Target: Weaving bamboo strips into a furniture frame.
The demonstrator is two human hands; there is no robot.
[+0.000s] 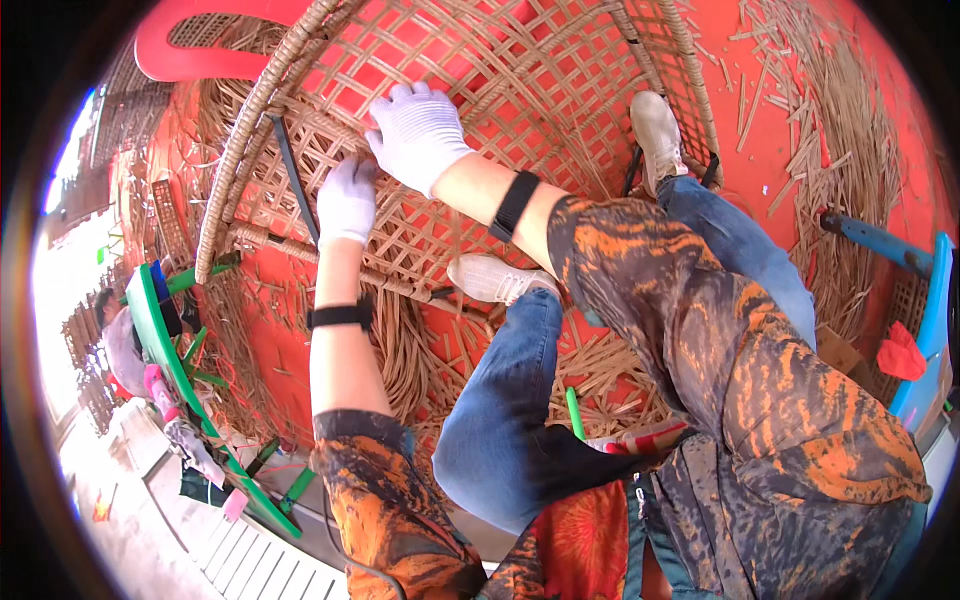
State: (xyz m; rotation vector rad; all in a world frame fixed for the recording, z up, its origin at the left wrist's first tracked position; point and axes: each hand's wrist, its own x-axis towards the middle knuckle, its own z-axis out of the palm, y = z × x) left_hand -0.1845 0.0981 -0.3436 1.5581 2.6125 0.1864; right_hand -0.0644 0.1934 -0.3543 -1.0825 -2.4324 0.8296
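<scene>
A large woven cane piece (500,95), with an open lattice and a thick wrapped rim, leans in front of me. My right hand (420,130), in a white knit glove, lies on the lattice with its fingers slightly apart. Just below and left of it, my left hand (347,205) wears a white glove with greyish fingertips. Its fingers are pressed together against the weave, and whatever they pinch is hidden. A dark flat bar (292,175) crosses the weave beside my left hand. Around the lower frame hang loose cane strips (405,365).
Cane scraps (835,150) litter the red floor (715,50). A red plastic chair (165,45) stands at far left. Green furniture (185,370) and another person (125,340) are at left; a blue frame (925,340) with red cloth (901,352) is at right. My shoes (490,278) flank the lower weave.
</scene>
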